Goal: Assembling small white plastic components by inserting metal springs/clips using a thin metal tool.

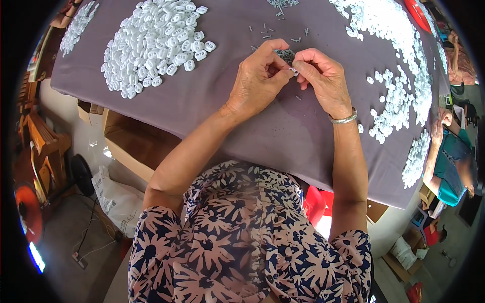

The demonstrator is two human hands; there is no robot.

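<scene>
Both hands meet above the table, in front of a small heap of grey pins (286,55). My left hand (256,80) pinches a small white plastic piece (294,72) between thumb and forefinger. At the other side of that piece, my right hand (326,83) closes its thumb and fingertips on it; whether a pin is also between them is hidden. A silver bangle (344,118) circles my right wrist. Loose grey pins (266,34) lie scattered beyond the hands. To the left spreads a big pile of white plastic pieces (151,48), oval with holes.
More small white pieces (399,96) cover the right side of the purple-grey tablecloth (212,106). An open cardboard box (132,144) stands under the left table edge, near a white sack (116,199). Another person in a green top (449,166) sits at the right.
</scene>
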